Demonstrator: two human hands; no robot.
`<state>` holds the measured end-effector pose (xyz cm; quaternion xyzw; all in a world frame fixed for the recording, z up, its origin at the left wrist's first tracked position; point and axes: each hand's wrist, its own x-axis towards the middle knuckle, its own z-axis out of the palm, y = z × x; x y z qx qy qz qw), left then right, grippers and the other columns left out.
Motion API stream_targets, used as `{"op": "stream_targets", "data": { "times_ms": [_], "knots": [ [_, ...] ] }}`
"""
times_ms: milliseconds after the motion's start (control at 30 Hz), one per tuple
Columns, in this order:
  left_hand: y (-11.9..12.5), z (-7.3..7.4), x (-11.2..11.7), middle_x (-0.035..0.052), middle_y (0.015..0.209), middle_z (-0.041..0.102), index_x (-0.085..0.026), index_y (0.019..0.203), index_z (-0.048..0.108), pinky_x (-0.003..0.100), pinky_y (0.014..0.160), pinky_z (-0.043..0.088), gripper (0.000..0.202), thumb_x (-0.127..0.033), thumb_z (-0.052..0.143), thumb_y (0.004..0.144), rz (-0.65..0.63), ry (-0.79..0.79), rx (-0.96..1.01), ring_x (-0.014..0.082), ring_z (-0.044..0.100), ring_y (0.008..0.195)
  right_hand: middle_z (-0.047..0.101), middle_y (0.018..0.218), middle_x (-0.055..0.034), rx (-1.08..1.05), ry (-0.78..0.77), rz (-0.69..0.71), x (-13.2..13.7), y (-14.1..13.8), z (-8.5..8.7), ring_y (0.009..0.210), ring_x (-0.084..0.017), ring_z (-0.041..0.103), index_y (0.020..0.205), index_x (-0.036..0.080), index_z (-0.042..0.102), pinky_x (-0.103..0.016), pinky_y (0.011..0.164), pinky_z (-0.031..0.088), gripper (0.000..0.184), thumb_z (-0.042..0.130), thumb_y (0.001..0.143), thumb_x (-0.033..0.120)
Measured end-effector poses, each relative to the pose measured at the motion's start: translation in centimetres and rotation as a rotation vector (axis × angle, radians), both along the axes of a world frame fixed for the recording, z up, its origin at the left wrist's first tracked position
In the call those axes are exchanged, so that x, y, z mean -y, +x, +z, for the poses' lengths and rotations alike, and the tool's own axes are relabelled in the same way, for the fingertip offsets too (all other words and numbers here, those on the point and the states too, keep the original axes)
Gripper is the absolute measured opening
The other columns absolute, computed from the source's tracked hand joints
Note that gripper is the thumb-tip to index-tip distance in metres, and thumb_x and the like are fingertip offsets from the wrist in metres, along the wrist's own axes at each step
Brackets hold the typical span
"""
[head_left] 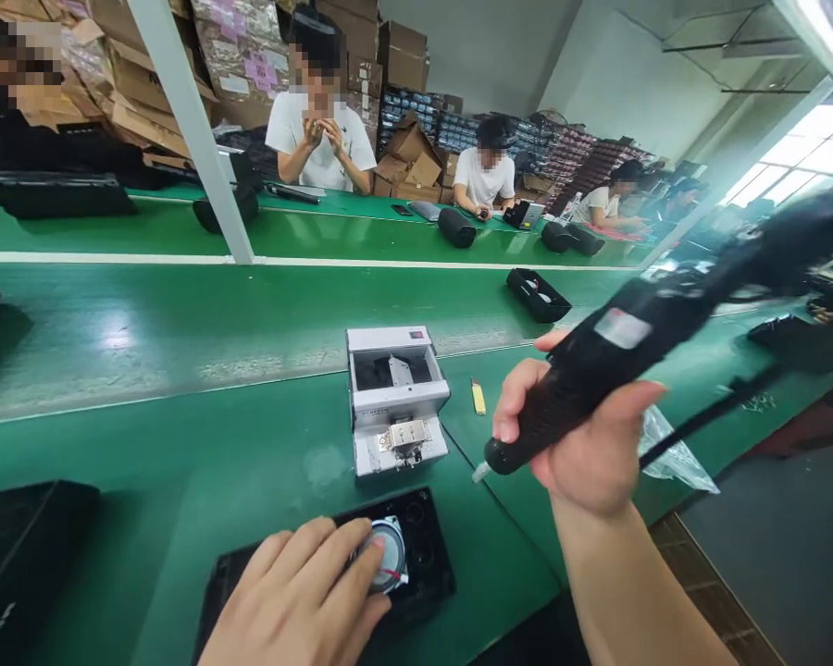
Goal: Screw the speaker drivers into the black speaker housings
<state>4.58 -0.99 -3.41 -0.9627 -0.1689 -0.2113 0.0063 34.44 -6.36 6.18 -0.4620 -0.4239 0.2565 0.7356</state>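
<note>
My right hand is wrapped around a black electric screwdriver, whose tip points down and left above the bench. My left hand is closed over a round speaker, its fingertips on the speaker's edge and its thumb beside it. The speaker sits in an open black plastic housing on the green bench. Part of the housing and speaker is hidden by the left hand. Just beyond the housing stands a grey screw feeder with a metal pick-up part at its front.
A small yellow battery-like piece lies right of the feeder. A clear plastic bag and loose screws lie at the right. A black case is at the left, another housing on the belt. Several co-workers sit across.
</note>
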Motion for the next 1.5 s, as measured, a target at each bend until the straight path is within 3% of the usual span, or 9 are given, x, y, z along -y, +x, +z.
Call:
{"op": "stream_targets", "data": {
  "times_ms": [100,167,400,533,733,900,1067,1300,1500],
  "knots": [
    [0.9,0.2,0.3,0.0041,0.123,0.084,-0.028,0.130,0.079,0.038,0.085,0.055,0.026,-0.027,0.068,0.106,0.029,-0.063,-0.111,0.0249,0.076,0.104,0.070,0.068,0.0052,0.040,0.125,0.024,-1.1,-2.2,2.0,0.047,-0.017,0.061,0.114,0.030,0.059,-0.031,0.046,0.052,0.063,0.060,0.094,0.090],
    [1.2,-0.2,0.5,0.0045,0.122,0.084,-0.028,0.131,0.080,0.040,0.084,0.057,0.029,-0.025,0.071,0.103,0.061,-0.130,-0.201,0.0265,0.077,0.101,0.068,0.066,0.0057,0.046,0.193,0.036,-2.2,-3.4,2.2,0.047,-0.017,0.060,0.110,0.031,0.060,-0.032,0.046,0.052,0.060,0.058,0.095,0.088],
    [2.7,0.2,0.8,0.0035,0.120,0.083,-0.031,0.136,0.078,0.048,0.093,0.066,0.042,-0.014,0.077,0.097,0.170,-0.494,-0.393,0.0295,0.080,0.105,0.065,0.063,0.0062,0.112,0.183,0.218,-5.0,-5.5,-1.7,0.044,-0.016,0.054,0.110,0.030,0.060,-0.031,0.044,0.047,0.065,0.063,0.090,0.092],
    [3.3,1.3,0.6,0.0033,0.117,0.082,-0.030,0.127,0.080,0.050,0.094,0.066,0.034,-0.015,0.077,0.096,0.203,-0.586,-0.433,0.0312,0.080,0.106,0.064,0.062,0.0069,0.087,0.126,0.227,-5.5,-5.7,-2.1,0.042,-0.015,0.053,0.118,0.028,0.060,-0.029,0.042,0.045,0.071,0.062,0.089,0.093],
    [3.2,0.8,0.4,0.0043,0.121,0.081,-0.032,0.130,0.078,0.050,0.095,0.065,0.037,-0.015,0.074,0.098,0.197,-0.587,-0.419,0.0311,0.079,0.109,0.064,0.064,0.0063,0.052,0.075,0.175,-5.3,-5.9,-1.8,0.044,-0.017,0.053,0.132,0.029,0.058,-0.032,0.044,0.044,0.081,0.065,0.085,0.094],
    [3.1,0.6,0.4,0.0051,0.121,0.081,-0.030,0.126,0.080,0.050,0.096,0.065,0.032,-0.015,0.070,0.101,0.181,-0.567,-0.404,0.0296,0.079,0.108,0.062,0.066,0.0062,0.016,0.051,0.192,-5.4,-6.1,-2.4,0.044,-0.016,0.053,0.138,0.029,0.057,-0.033,0.044,0.044,0.075,0.057,0.094,0.090],
    [3.1,0.9,0.5,0.0063,0.124,0.082,-0.029,0.128,0.080,0.053,0.098,0.066,0.037,-0.011,0.072,0.097,0.172,-0.562,-0.422,0.0308,0.080,0.110,0.061,0.064,0.0086,-0.043,0.118,0.141,-4.8,-6.1,-1.5,0.042,-0.016,0.053,0.139,0.032,0.053,-0.031,0.044,0.046,0.075,0.050,0.094,0.093],
    [2.8,1.3,0.5,0.0112,0.146,0.078,-0.027,0.151,0.073,0.055,0.109,0.065,0.053,-0.015,0.074,0.099,0.203,-0.559,-0.445,0.0343,0.078,0.129,0.069,0.065,0.0045,-0.124,0.158,0.176,-0.8,-5.8,0.3,0.044,-0.017,0.057,0.132,0.033,0.068,-0.030,0.044,0.051,0.074,0.059,0.089,0.094],
    [3.7,1.9,-0.1,0.0090,0.144,0.080,-0.028,0.142,0.079,0.058,0.110,0.065,0.041,-0.026,0.076,0.101,0.222,-0.588,-0.497,0.0364,0.079,0.127,0.074,0.069,-0.0004,-0.203,0.132,0.248,1.6,-5.9,-0.9,0.052,-0.022,0.063,0.127,0.034,0.079,-0.036,0.051,0.057,0.067,0.073,0.086,0.087]
  ]
}}
